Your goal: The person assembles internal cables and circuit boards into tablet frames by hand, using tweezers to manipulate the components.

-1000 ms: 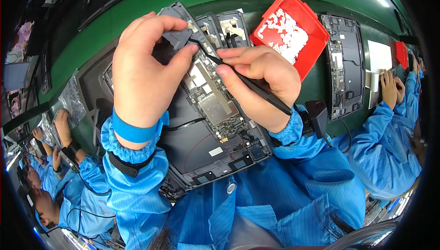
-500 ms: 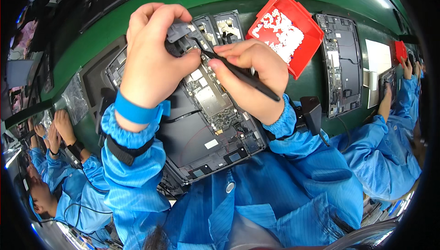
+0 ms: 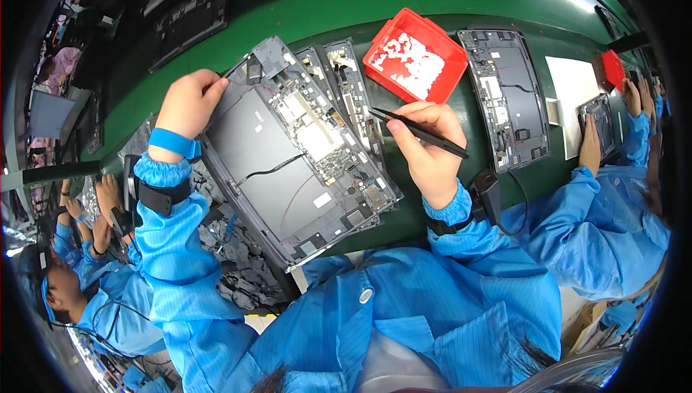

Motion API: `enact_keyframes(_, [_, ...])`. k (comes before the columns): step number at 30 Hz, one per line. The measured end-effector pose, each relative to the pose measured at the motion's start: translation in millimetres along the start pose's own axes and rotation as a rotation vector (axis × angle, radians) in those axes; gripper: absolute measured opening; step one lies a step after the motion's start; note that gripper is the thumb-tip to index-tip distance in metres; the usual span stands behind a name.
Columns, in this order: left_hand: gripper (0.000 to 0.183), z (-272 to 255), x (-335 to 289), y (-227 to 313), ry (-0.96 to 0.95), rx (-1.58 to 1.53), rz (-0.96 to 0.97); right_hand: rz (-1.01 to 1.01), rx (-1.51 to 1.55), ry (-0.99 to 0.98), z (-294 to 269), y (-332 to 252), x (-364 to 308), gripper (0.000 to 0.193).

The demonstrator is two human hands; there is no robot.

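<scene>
An opened laptop base [image 3: 270,170] with its circuit board exposed lies tilted in front of me, over other laptop bases. My left hand [image 3: 189,105] pinches its far left edge between thumb and fingers; a blue strap circles that wrist. Black tweezers [image 3: 425,136] rest in my right hand [image 3: 436,152], to the right of the base, their tips pointing up and left toward the boards. Nothing shows between the tips. Beyond the base, partly covered by it, is another laptop base [image 3: 344,61].
A red bin [image 3: 461,58] of small white pieces stands at the far right of the base. Another laptop base [image 3: 530,115] lies to the right. Dark scraps [image 3: 249,274] fill a container at lower left. Co-workers in blue sit on both sides.
My hands have drawn apart from the base's far corner. The left now grips the left edge; the right has moved right with the tweezers. The scraps at lower left have come into view.
</scene>
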State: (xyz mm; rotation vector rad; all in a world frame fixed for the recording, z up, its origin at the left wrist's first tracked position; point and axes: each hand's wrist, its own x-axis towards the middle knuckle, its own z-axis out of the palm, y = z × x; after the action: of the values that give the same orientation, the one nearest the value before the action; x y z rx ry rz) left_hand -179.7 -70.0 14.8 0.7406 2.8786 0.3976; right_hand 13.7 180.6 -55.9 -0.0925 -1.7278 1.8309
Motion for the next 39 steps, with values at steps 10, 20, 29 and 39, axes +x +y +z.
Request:
enact_keyframes(10, [0.051, -36, -17, -16, -0.301, -0.114, 0.025, -0.029, 0.034, 0.119, -19, 16, -5, 0.020])
enact_keyframes(20, [0.076, 10, 135, -156, 0.192, -0.441, -0.469, -0.175, 0.205, 0.283, -19, 29, -2, 0.022])
enact_keyframes(29, [0.068, 66, 190, -103, 0.016, -0.074, -0.367, -0.150, 0.090, 0.252, -23, 39, 0, 0.022])
enact_keyframes(39, [0.065, 29, 166, -302, 0.433, 0.245, -0.877, -0.188, 0.066, 0.261, -20, 38, -2, 0.023])
